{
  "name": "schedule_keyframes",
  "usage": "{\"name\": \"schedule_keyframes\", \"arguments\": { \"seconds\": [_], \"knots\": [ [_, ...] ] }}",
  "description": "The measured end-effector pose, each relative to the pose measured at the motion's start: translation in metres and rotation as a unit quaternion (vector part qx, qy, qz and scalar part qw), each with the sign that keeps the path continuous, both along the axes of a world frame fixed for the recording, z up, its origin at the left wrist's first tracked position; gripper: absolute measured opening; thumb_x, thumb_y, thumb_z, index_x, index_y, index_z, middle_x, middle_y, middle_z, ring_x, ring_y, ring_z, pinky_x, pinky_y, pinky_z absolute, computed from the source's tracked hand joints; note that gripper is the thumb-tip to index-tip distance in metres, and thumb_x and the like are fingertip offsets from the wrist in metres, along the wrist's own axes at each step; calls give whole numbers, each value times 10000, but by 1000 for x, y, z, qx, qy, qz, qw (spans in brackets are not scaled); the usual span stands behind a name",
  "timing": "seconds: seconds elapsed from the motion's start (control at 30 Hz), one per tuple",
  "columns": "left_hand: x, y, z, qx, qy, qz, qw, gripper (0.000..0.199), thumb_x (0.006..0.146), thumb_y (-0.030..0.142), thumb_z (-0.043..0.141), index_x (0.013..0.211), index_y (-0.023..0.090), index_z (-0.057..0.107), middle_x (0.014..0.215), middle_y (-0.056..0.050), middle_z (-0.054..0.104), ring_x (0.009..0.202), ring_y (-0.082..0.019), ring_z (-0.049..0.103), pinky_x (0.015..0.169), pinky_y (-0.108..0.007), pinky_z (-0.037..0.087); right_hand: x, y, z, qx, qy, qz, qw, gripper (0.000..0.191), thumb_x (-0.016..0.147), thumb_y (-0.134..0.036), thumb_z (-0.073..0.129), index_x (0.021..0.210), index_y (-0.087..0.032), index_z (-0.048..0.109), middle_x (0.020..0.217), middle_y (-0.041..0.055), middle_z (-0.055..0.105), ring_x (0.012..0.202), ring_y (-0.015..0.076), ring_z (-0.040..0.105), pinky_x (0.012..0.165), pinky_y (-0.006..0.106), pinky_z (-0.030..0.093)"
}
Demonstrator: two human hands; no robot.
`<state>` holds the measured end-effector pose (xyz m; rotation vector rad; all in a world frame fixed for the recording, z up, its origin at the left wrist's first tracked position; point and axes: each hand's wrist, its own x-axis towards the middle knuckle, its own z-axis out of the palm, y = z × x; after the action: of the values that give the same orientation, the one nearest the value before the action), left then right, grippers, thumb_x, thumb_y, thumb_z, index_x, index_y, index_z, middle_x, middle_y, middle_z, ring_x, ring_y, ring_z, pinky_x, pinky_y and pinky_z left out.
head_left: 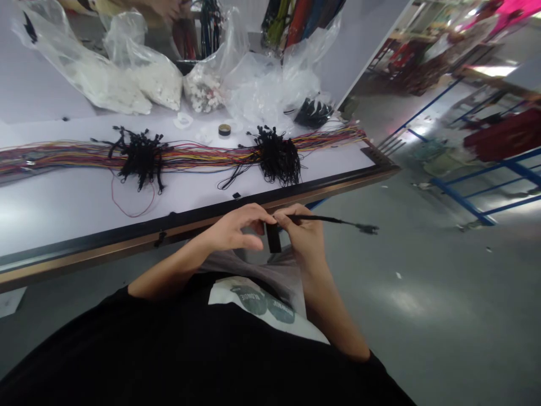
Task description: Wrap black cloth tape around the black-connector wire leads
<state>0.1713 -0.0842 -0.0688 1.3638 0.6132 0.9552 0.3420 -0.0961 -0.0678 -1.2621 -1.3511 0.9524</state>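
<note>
Just off the near edge of the table (198, 196), the person's right hand (305, 234) pinches a slim black cable (327, 218), connector end pointing outward to the right. Dark strip (274, 239) hangs beneath the fingertips. Left hand (234, 228): index fingertip at the strip's top, thumb spread apart; whether it grips anything, cannot tell. On the table, long coloured wires (198, 157) run under two black connector clusters (141, 157).

Risks, as judged: a slack right pinch could let the cable roll, leaving the strip askew. Strip's loose end, if sticky, might fold onto itself or catch the left thumb. Cable's free end could swing and tug the pinch off line.
</note>
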Motion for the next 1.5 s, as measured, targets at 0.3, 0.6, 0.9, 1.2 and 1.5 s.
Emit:
{"name": "schedule_keyframes", "arguments": {
  "seconds": [0.3,0.6,0.9,1.2,1.5],
  "knots": [
    [4,10,7,24,185,3,983,72,736,221,613,735,150,605,663,19,580,618,-97,537,621,-228,431,4,4,11,82,-144,73,983,85,722,-293,659,654,-244,643,734,-21,619,752,159,587,733,323,463],
    [11,11,0,104,280,117,947,128,744,154,547,630,176,492,621,36,552,620,-114,532,615,-232,404,-1,2,9,-22,-358,146,922,216,816,-328,531,987,-213,594,874,43,693,754,199,626,659,311,458],
    [13,8,8,-117,191,29,974,211,820,94,488,621,158,460,460,74,499,358,-55,507,414,-158,376,-11,0,25,17,-621,132,773,333,860,-268,425,1108,-161,621,849,144,728,812,290,643,745,386,379],
    [9,2,-3,-125,259,11,958,133,715,28,513,641,131,554,474,34,585,440,-97,591,466,-185,465,-13,-2,14,45,-625,200,753,319,812,-183,453,1077,-133,625,884,147,728,862,293,638,765,395,343],
    [4,-5,-7,-41,353,-27,934,249,727,166,510,480,162,478,338,55,476,352,-75,491,395,-152,329,-10,-11,13,27,-627,234,743,305,833,-194,416,1037,-160,641,850,113,730,800,251,626,760,373,307]
  ]
}}
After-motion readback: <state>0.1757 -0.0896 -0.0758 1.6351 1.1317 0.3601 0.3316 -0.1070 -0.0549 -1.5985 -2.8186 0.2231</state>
